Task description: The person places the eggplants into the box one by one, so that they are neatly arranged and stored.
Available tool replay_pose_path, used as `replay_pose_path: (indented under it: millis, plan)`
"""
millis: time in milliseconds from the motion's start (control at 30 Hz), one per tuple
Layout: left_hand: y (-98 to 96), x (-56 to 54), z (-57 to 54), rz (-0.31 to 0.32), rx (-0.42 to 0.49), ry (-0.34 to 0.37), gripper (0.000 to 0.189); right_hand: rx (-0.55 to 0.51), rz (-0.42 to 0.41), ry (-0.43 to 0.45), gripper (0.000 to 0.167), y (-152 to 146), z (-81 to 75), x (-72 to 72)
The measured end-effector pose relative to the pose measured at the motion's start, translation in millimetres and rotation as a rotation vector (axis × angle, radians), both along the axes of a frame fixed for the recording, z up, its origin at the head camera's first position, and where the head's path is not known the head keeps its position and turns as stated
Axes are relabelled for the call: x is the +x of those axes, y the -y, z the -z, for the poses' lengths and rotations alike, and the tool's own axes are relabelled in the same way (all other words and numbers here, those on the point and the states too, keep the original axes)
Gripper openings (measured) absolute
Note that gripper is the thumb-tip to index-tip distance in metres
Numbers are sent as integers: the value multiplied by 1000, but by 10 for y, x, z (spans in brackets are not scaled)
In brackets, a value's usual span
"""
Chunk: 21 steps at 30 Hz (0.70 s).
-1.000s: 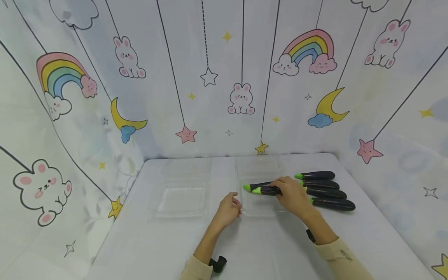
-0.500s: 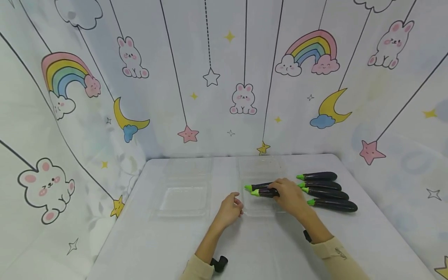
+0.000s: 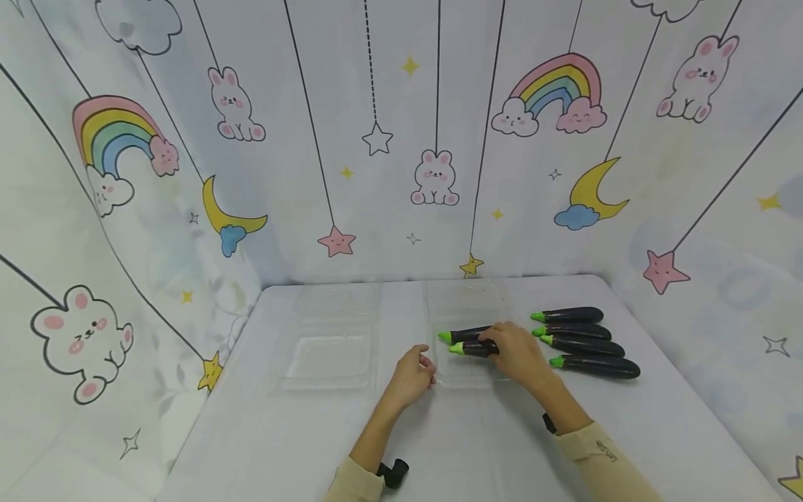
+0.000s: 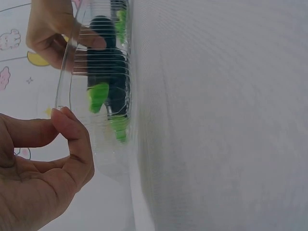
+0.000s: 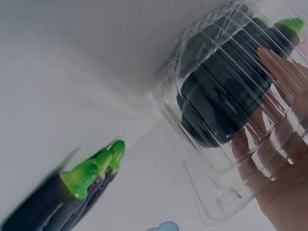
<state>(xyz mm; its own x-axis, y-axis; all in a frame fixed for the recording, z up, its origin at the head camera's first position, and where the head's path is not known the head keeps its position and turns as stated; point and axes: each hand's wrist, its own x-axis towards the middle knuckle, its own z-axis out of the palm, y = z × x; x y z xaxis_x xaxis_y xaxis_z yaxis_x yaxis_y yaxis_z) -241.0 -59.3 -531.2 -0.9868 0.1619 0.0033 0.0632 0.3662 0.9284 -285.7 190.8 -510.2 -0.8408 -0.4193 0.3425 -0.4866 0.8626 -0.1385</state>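
Note:
My right hand (image 3: pixel 514 352) reaches into a clear plastic container (image 3: pixel 439 376) and grips a dark eggplant (image 3: pixel 475 348) with a bright green stem end. A second eggplant (image 3: pixel 467 335) lies just behind it inside the container, its right part hidden by the hand. Through the ribbed wall, the eggplants (image 5: pixel 226 82) show side by side in the right wrist view. At the container's left side is my left hand (image 3: pixel 410 378); in the left wrist view, thumb and forefinger of this left hand (image 4: pixel 53 163) pinch the clear rim.
Several more eggplants (image 3: pixel 599 366) lie in a loose row on the white table (image 3: pixel 464 446), right of the container. Another clear container (image 3: pixel 329 383) stands to the left, its lid open at the back. A wall with cartoon prints (image 3: pixel 389 209) rises behind the table.
My right hand has moved slightly nearer, lowering the gripped eggplant in the container in front of the other one. My left hand has stayed at the rim.

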Motion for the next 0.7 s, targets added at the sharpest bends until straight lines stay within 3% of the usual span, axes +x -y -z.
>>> replay_pose_path:
  millis: [367, 700]
  plan:
    - [12, 12, -2, 3, 23, -8, 52, -21, -15, 5, 43, 11, 130, -42]
    - [0, 2, -10, 2, 2, -7, 52, -3, -6, 26, 41, 7, 128, -45]
